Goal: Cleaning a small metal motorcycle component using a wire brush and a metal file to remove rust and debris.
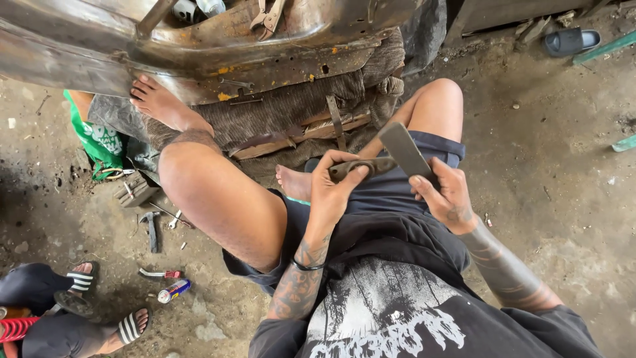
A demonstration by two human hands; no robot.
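I sit on the ground with my legs bent. My left hand (336, 185) is closed around a small dark curved piece (361, 167), thumb on top. My right hand (445, 192) grips a flat grey bar-shaped tool (405, 150) that points up and away, its lower end hidden in my fingers. The bar's side rests against the small piece held above my dark shorts. My left foot (162, 103) is braced against a rusty, dented sheet-metal body part (265, 63) in front of me.
Pliers (268, 16) lie on the rusty panel. A hammer (152, 229), loose hand tools and a small can (173, 290) lie on the dirt floor at left. Another person's sandalled feet (99, 318) sit at bottom left. A dark slipper (571, 41) lies at top right.
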